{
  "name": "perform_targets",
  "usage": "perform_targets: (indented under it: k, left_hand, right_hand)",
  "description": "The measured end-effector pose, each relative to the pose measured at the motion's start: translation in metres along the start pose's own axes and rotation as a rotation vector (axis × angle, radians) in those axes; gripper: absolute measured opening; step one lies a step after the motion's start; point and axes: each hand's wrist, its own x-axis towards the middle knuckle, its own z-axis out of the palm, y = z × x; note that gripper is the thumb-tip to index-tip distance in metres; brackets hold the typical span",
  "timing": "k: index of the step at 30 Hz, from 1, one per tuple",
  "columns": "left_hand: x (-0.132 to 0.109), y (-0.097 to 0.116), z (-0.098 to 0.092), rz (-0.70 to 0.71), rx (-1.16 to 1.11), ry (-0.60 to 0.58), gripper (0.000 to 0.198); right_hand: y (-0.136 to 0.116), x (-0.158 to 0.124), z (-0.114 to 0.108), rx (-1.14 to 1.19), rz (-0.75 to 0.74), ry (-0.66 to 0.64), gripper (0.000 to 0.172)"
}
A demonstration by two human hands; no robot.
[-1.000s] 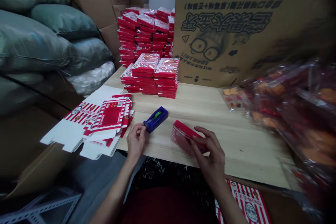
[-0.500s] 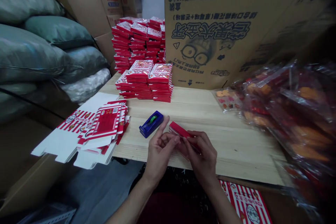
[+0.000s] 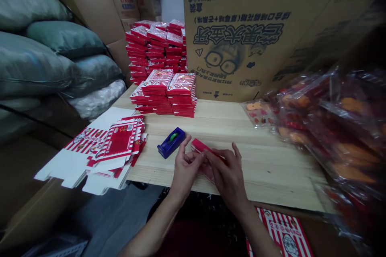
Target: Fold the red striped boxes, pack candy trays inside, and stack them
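A small red cardboard box (image 3: pixel 197 144) is between my hands near the table's front edge, its near side mostly covered by fingers. My left hand (image 3: pixel 186 167) is closed at the box's left end, thumb and fingers pinched against it. My right hand (image 3: pixel 228 174) grips its right part, thumb and index tips meeting the left hand's, and a rear finger sticks up. Whether a piece of tape lies between the fingertips cannot be made out. Just left of the box, a blue tape dispenser (image 3: pixel 171 143) with a green roll stands on the wooden table (image 3: pixel 271 156).
Flat striped box blanks (image 3: pixel 117 140) lie at left. Finished red boxes (image 3: pixel 169 92) are stacked behind, with a taller pile (image 3: pixel 155 44) farther back. A big carton (image 3: pixel 235 32) closes off the rear. Clear bags of orange sweets (image 3: pixel 337 128) heap up at right. A striped sheet (image 3: pixel 283 233) lies below the edge.
My right hand has shifted left along the box toward the left fingertips, and one of its fingers now points up. The view has moved slightly.
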Motion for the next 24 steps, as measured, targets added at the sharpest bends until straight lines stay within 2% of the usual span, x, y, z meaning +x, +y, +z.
perform_targets:
  k: [3, 6, 9, 11, 15, 17, 22, 24]
  left_hand:
    - [0.008, -0.007, -0.012, 0.025, 0.125, -0.042, 0.088]
    - [0.024, -0.01, -0.032, 0.076, 0.347, -0.108, 0.068]
    - [0.039, -0.001, -0.052, 0.184, 0.551, -0.214, 0.04]
    - [0.044, 0.01, -0.063, 0.241, 0.64, -0.307, 0.028]
    - [0.029, 0.025, -0.082, 0.215, 0.633, -0.428, 0.031]
    - [0.013, 0.022, -0.093, 0.183, 0.634, -0.469, 0.032]
    - [-0.024, -0.014, -0.113, 0.031, 0.573, -0.467, 0.033]
    - [-0.031, -0.028, -0.116, -0.041, 0.539, -0.455, 0.033]
  right_hand:
    - [0.002, 0.0, -0.003, 0.076, 0.032, -0.013, 0.045]
    - [0.005, 0.002, -0.004, 0.18, 0.087, -0.032, 0.048]
    - [0.004, 0.006, -0.007, 0.26, 0.112, -0.071, 0.048]
    - [0.0, 0.007, -0.011, 0.284, 0.125, -0.083, 0.048]
    - [-0.011, -0.013, -0.022, 0.414, 0.239, -0.133, 0.042]
    - [-0.014, -0.037, -0.025, 0.583, 0.417, -0.145, 0.042]
    - [-0.019, -0.108, -0.013, 0.788, 1.132, 0.049, 0.068]
    - [-0.02, -0.125, -0.005, 0.919, 1.289, 0.094, 0.068]
